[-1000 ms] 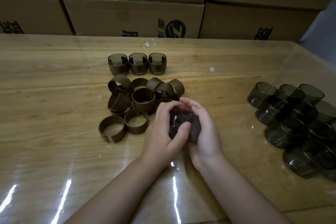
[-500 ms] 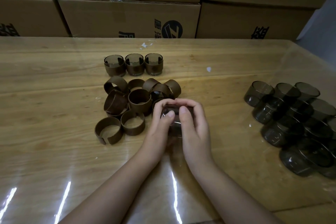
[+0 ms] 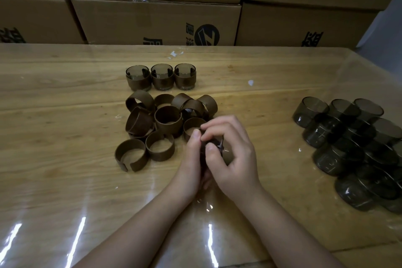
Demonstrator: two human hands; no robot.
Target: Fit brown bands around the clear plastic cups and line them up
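My left hand (image 3: 191, 163) and my right hand (image 3: 230, 152) are cupped together over one cup with a brown band (image 3: 214, 144) at the table's middle. Fingers of both hands curl round it and hide most of it. Just left of my hands lies a heap of loose brown bands (image 3: 165, 119), one split band (image 3: 130, 155) nearest me. Behind the heap stand three banded cups in a row (image 3: 162, 76). A pile of bare smoky clear cups (image 3: 352, 143) lies at the right.
The wooden table (image 3: 65, 115) has a glossy clear cover. Stacked cardboard boxes (image 3: 156, 22) form a wall along its far edge. The table's right front edge (image 3: 369, 248) is close to the cup pile.
Both hands have turned the cup between them; my right hand now wraps over its top and my left thumb presses its side. The piles and the row stay put.
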